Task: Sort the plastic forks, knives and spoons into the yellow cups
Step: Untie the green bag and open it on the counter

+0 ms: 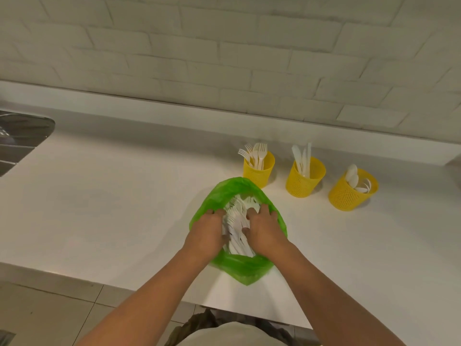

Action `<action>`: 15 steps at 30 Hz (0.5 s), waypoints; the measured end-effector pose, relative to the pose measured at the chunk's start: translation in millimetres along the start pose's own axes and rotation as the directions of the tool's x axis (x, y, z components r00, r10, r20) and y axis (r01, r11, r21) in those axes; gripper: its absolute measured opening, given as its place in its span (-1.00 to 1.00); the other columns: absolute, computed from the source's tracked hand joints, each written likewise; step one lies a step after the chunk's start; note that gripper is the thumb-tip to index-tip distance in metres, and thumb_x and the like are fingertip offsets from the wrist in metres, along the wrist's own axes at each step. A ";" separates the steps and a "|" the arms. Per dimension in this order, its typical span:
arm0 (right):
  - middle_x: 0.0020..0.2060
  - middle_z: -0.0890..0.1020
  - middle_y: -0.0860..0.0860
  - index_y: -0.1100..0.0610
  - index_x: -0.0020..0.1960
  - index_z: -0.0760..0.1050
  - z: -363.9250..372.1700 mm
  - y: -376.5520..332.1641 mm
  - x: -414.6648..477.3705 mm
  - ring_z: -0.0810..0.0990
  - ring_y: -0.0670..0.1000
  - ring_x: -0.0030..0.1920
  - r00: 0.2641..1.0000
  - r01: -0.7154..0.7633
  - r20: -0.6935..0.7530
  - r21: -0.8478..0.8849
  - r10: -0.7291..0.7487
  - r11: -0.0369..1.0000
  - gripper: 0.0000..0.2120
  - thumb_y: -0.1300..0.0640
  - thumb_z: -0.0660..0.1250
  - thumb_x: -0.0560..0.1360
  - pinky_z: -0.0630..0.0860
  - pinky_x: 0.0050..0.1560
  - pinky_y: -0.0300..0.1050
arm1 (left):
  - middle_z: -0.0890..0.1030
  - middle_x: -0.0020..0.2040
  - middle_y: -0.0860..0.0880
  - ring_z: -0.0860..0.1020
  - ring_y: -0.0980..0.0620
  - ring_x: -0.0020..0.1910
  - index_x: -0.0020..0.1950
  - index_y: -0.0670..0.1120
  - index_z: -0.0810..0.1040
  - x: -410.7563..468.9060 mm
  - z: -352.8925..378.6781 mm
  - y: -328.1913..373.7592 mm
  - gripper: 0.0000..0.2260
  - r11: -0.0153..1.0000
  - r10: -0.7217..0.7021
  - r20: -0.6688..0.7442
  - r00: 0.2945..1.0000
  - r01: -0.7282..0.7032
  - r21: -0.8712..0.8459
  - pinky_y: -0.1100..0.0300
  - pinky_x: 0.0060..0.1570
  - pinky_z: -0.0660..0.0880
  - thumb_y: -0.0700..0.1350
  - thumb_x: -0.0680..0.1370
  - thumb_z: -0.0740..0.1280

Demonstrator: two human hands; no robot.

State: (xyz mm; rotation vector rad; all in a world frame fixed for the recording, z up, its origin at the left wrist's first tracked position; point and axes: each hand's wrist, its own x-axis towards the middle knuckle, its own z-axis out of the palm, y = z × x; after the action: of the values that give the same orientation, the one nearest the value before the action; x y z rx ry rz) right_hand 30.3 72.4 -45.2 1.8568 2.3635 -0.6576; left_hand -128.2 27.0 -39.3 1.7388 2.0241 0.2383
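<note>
Cutlery (237,221), white plastic and mixed, lies heaped in an open green bag (239,268) near the front edge of a white counter (112,208). Both hands are down in the bag's mouth. The left hand (205,237) is at the left rim, fingers bent down into the heap and thumb against it. The right hand (265,232) is at the right rim, fingers spread and bent, with their tips on the heap and the rim. I cannot tell whether either hand actually has hold of a piece.

Farther back and to the right stands a row of three yellow meshed cups. The left cup (258,174), just behind the bag, holds forks (257,152) with tines up. The middle cup (303,182) holds knives (301,156) standing upright. The right cup (346,196), set apart, holds spoons (354,178).

A metal sink (20,138) shows at the far left edge. A pale brick wall (224,58) runs behind the counter.
</note>
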 end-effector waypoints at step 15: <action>0.51 0.15 0.27 0.22 0.56 0.13 -4.7 11.2 18.9 0.24 0.32 0.50 0.970 -0.224 0.119 0.117 0.210 0.967 -0.22 -0.20 0.34 0.56 0.27 0.46 0.09 | 0.44 -0.40 0.02 0.50 -0.02 -0.33 -0.36 -0.04 0.37 -4.3 6.8 8.2 -0.49 0.961 -0.275 0.091 0.957 0.278 -0.013 0.17 -0.43 0.31 0.34 0.47 0.42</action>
State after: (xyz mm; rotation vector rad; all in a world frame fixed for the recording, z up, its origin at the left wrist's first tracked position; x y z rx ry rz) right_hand 36.7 93.5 -50.0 2.0393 2.0580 -0.8791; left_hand -117.4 23.2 -40.9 1.4027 2.1578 0.0944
